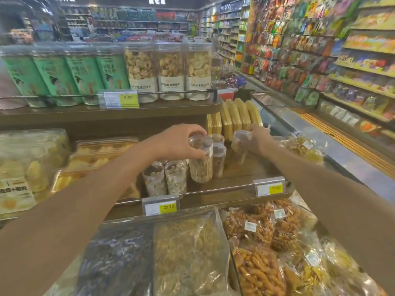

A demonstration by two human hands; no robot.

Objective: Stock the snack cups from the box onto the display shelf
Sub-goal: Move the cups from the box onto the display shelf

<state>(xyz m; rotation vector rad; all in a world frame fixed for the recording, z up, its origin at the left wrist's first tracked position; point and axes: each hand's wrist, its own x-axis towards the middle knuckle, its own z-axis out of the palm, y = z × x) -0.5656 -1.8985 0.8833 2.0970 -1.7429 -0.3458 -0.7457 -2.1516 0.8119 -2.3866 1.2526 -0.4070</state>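
Observation:
My left hand (178, 140) grips the lid of a clear snack cup (201, 165) filled with pale pieces, standing on the wooden middle shelf (239, 174). My right hand (259, 139) holds a second clear snack cup (240, 140), tilted on its side above the shelf's right part. Two more cups (219, 159) stand just behind the left-hand cup. Another pair of cups (164, 178) stands at the shelf's front, left of it. No box is in view.
Yellow flat boxes (235, 118) stand upright behind the cups. Tall jars (168, 71) line the top shelf. Bagged snacks (188, 253) fill the bottom tier, trays of pastries (96, 154) lie to the left. Price tags (161, 205) clip on the shelf rail. An aisle runs right.

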